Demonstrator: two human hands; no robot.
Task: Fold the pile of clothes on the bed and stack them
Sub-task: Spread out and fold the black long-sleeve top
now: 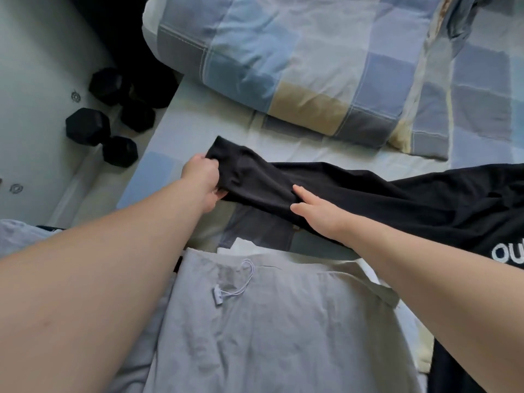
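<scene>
– Black and matte, was it, the garment (397,199) across the bed (198,123)?
– Yes, a soft knit. It lay rumpled from the right edge towards the middle of the pale sheet, with white letters (507,252) on its body at the right. One long sleeve (255,180) stretched out to the left in a narrow, creased band.
– And the hands?
– The left hand (202,181) held the sleeve's end, its fingers (217,192) curled round the cuff and bunching it. The right hand (314,214) lay on the same sleeve further right. Its fingers (302,192) were straight and flat on the cloth, clasping nothing.
– What lay nearer?
– A grey garment (283,321), smooth with faint wrinkles and a straight far edge, was spread between the person and the black one. Both forearms reached out over it. A thin white cord (241,282) looped near that far edge, and a white cloth (241,245) peeked out from under it.
– Anything blocking the view?
– The right forearm covered part of the black body, and the sleeve hid most of the left fingers.
– And beyond?
– A plump pillow (283,52) in blue, grey and tan checks sat at the far side, apart from the sleeve. On the floor (34,80) to the left stood black dumbbells (93,126) with hexagonal heads.
</scene>
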